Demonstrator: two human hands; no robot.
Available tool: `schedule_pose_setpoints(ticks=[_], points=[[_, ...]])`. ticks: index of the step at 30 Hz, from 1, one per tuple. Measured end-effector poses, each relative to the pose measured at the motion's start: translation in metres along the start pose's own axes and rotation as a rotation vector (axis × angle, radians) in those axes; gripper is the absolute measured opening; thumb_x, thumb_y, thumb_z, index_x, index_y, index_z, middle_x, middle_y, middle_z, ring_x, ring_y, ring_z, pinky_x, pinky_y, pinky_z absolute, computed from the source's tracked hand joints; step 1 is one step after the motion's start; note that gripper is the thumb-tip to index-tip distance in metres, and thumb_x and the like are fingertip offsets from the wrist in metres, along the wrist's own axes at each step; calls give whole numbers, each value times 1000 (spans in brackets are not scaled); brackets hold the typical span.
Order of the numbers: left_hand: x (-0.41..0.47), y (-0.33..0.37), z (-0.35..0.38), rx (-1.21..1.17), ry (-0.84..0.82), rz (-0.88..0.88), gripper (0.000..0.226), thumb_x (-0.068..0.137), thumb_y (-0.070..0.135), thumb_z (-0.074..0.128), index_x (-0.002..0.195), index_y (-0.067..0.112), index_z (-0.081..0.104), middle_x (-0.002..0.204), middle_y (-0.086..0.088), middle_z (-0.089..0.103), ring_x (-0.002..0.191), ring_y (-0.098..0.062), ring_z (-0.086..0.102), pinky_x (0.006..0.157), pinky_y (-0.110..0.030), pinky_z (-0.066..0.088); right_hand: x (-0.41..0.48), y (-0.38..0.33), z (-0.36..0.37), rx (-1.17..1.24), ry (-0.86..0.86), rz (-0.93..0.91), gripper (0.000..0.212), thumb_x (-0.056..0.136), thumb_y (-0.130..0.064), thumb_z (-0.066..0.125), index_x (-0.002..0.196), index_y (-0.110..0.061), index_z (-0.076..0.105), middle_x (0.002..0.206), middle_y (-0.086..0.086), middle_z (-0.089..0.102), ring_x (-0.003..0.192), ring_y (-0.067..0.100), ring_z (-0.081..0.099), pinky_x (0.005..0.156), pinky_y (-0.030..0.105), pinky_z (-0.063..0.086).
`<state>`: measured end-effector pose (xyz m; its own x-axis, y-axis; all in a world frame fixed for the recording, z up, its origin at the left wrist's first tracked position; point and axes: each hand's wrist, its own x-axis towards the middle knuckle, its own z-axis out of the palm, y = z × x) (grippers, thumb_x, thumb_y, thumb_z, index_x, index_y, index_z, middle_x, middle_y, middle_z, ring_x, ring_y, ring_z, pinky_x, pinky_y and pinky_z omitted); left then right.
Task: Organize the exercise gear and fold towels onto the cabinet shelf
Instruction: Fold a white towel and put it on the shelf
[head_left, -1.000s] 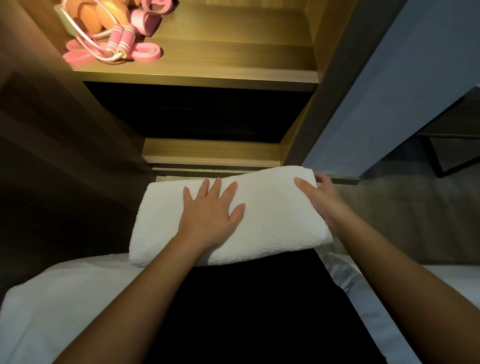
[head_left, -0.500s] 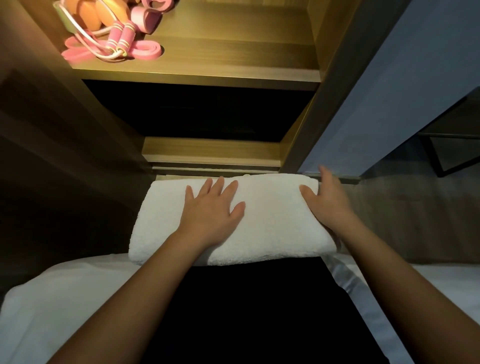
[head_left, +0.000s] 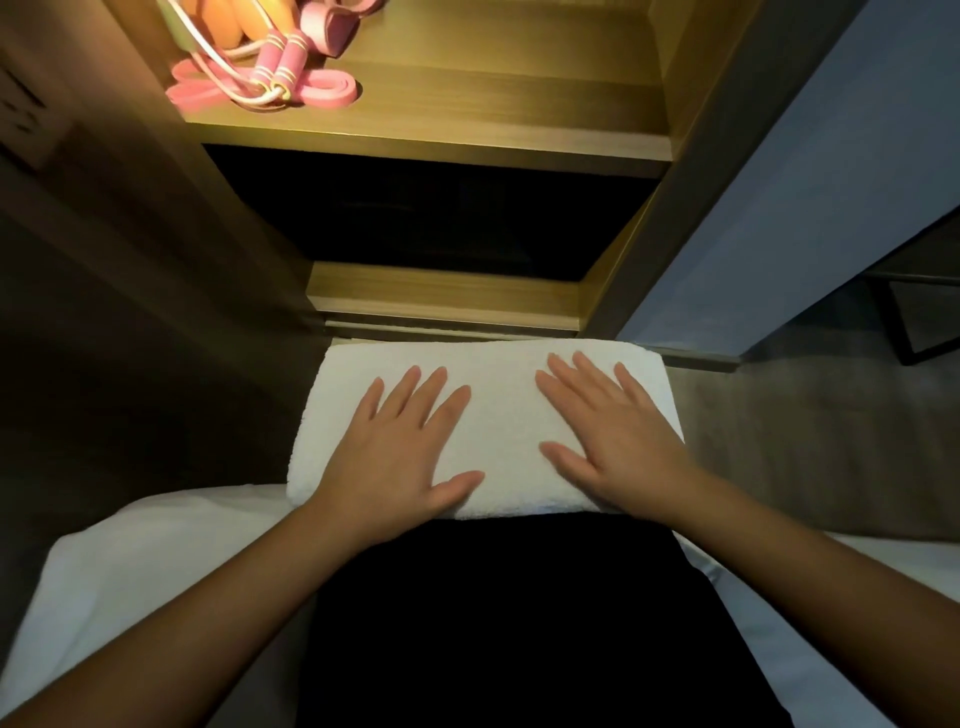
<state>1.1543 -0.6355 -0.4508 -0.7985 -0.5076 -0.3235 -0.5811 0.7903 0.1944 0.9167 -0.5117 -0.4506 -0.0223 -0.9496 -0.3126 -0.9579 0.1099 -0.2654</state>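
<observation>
Upper left: the exercise gear (head_left: 280, 62), pink and orange pieces in 1 tangle, sits on the lit cabinet shelf (head_left: 493, 104), so we judge that half of the job done. Lower left is the white bed (head_left: 130, 571).

Our left hand (head_left: 400, 452) lies palm down on the folded towel (head_left: 504, 415), fingers straight and spread. The grip is open, pressing rather than holding. The towel lies just in front of the cabinet's base, well below the lit shelf; what's under it is too dark to tell.

Our right hand (head_left: 618, 447) mirrors the left on the towel's right half: flat, grip open, nothing pinched.

Step in hand, we reckon: smoothing the finished fold. Next move prob. calls for getting both grips under the 2 short ends, lifting level so the fold doesn't sag open, then setting the towel on the shelf's bare right side, beside the gear.
</observation>
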Motion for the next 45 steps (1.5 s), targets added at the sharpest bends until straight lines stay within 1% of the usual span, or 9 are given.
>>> schedule_pose_setpoints(ticks=[6,12,17,22,27,32,38,41,45], points=[[-9,12,10,182,51,89,107,79,77,50,156,24,-3,165,-7,-1,151,-30,3,118,-53,1,-14,-31,19,-253,3,-83,98,88,-66,49,154,-30,-13,163,1,-18,150,29,-15,113,50,-19],[-23,16,16,154,332,131,83,70,43,85,139,9,53,136,-20,57,122,-38,57,101,-54,46,-20,-36,14,-189,63,-83,82,96,-44,53,156,-29,0,165,5,5,151,29,6,120,45,-1],[-19,13,-2,95,378,169,58,75,33,81,123,6,62,114,-14,68,101,-32,66,85,-42,55,-14,-31,-14,-166,146,-137,67,80,-36,74,139,-19,48,133,4,59,115,27,58,93,39,49],[-33,-4,1,180,386,80,74,76,41,80,137,8,54,134,-21,57,121,-39,56,101,-50,46,-7,-23,-20,-210,146,-162,78,74,-43,75,141,-26,39,135,-2,54,116,22,55,88,33,44],[-42,-15,7,126,497,88,51,73,19,83,118,3,66,109,-16,69,94,-35,68,80,-40,56,-24,-23,6,-238,165,-102,85,86,-32,71,154,-20,23,158,9,31,144,29,30,117,45,23],[-39,-22,3,124,514,156,51,72,25,84,116,6,67,105,-12,71,90,-30,70,74,-36,56,-26,-21,-1,-175,417,-146,65,55,-12,94,114,0,68,106,18,72,92,36,72,71,45,59],[-50,-33,15,175,459,101,71,73,29,85,133,2,58,127,-22,62,114,-39,62,94,-47,51,-33,-2,14,-194,215,-55,72,96,-35,57,155,-24,17,163,7,18,149,29,19,120,41,15],[-48,-33,12,115,500,131,58,65,5,84,119,-3,63,109,-21,69,93,-36,70,75,-41,58,-33,-7,5,-190,272,-84,69,73,-21,85,134,-7,56,134,19,59,117,38,61,93,47,51],[-48,-33,13,138,562,151,45,76,7,73,119,-3,63,111,-21,68,97,-37,69,80,-43,57,-36,-8,-1,-200,355,-119,65,57,-16,95,115,-3,67,110,18,71,90,35,71,69,45,59]])
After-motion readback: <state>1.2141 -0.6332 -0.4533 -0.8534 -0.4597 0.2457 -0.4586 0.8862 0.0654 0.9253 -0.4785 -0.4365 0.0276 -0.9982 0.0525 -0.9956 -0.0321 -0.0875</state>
